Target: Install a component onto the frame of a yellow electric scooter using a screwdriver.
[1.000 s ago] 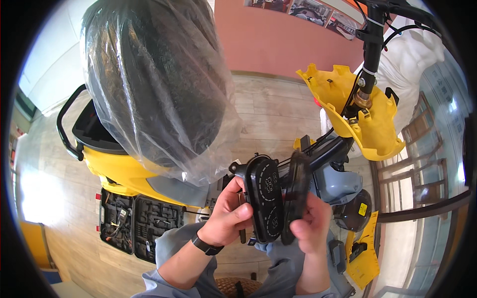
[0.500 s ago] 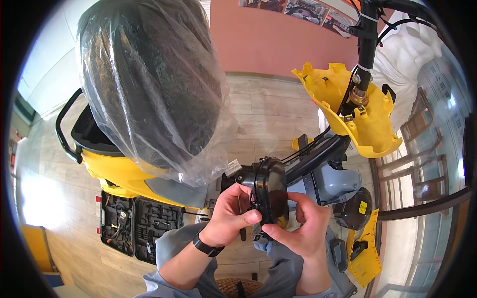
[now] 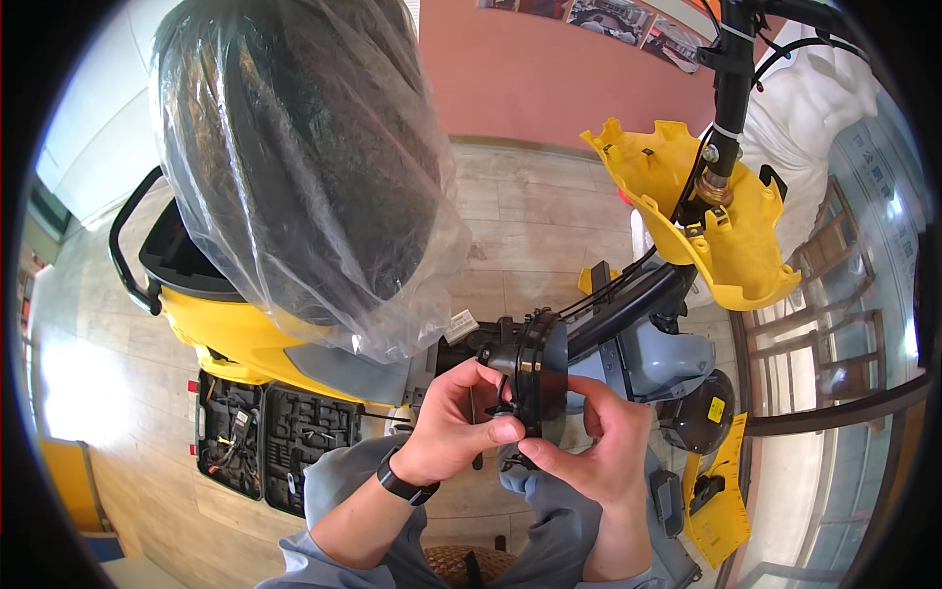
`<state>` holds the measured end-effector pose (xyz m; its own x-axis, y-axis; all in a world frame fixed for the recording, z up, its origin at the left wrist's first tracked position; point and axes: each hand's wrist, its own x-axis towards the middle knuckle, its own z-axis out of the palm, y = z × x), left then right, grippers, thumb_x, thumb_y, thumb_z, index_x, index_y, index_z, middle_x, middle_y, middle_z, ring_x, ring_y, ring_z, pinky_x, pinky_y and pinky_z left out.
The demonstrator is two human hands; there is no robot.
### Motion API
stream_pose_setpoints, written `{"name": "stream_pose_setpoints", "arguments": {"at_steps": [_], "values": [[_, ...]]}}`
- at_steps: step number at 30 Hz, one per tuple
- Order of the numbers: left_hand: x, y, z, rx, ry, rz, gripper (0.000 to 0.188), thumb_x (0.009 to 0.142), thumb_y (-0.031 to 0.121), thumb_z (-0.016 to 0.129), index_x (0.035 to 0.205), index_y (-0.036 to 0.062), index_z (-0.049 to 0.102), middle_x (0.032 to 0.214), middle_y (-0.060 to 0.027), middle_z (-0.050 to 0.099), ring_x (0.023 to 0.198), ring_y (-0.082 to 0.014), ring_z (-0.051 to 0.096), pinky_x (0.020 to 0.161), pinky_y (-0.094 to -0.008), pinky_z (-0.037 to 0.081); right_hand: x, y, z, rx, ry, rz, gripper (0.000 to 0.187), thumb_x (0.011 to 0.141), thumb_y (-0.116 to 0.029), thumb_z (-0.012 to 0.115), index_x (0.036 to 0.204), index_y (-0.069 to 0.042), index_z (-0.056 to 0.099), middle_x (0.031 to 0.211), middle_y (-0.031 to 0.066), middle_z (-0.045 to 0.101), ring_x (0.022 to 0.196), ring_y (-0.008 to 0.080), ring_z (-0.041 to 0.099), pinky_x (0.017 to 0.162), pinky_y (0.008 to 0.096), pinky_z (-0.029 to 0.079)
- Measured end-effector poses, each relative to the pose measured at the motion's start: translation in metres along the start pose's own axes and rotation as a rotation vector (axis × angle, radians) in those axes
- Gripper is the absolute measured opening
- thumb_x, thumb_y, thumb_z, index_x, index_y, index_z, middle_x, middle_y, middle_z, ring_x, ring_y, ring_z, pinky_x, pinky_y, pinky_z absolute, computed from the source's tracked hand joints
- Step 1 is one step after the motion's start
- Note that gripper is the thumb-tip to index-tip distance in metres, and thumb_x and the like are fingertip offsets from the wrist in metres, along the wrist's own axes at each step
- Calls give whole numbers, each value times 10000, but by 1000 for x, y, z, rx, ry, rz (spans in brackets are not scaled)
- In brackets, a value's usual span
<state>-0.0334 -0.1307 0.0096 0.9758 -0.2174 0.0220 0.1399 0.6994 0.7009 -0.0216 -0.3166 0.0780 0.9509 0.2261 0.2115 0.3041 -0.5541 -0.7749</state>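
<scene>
A black round instrument housing [image 3: 538, 371] with a cable at its edge is held edge-on in front of me. My left hand [image 3: 453, 420] grips its left side, thumb and fingers around the rim. On the right, my right hand [image 3: 594, 450] pinches its lower part. Behind it runs the scooter's black frame tube [image 3: 628, 309]. A black watch sits on my left wrist.
A yellow scooter with a plastic-wrapped black seat [image 3: 294, 167] fills the left. A yellow front cover [image 3: 706, 221] hangs on the steering column at upper right. An open black tool case [image 3: 270, 437] lies on the wooden floor. Yellow panels [image 3: 721, 491] lie at lower right.
I have turned the housing from face-on, showing its dial side, to edge-on. Both hands shifted their grip closer together around it.
</scene>
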Motion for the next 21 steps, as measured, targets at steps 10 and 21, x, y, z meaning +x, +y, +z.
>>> {"name": "stream_pose_setpoints", "arguments": {"at_steps": [10,21], "values": [[1,-2,18,105,35,39,360,900,127,736,1172,48,513,1103,-22,627,1002,-91,580,898,-283,471,-1,-4,24,-146,126,73,599,596,-430,906,987,-25,701,527,-31,444,441,57,371,427,252,291],[-4,23,5,-61,-14,-99,548,881,49,675,1379,0,450,1237,-61,617,1134,-138,589,993,-312,461,4,27,15,587,18,231,389,787,-232,848,1041,19,694,600,-86,424,555,2,326,493,203,228]]}}
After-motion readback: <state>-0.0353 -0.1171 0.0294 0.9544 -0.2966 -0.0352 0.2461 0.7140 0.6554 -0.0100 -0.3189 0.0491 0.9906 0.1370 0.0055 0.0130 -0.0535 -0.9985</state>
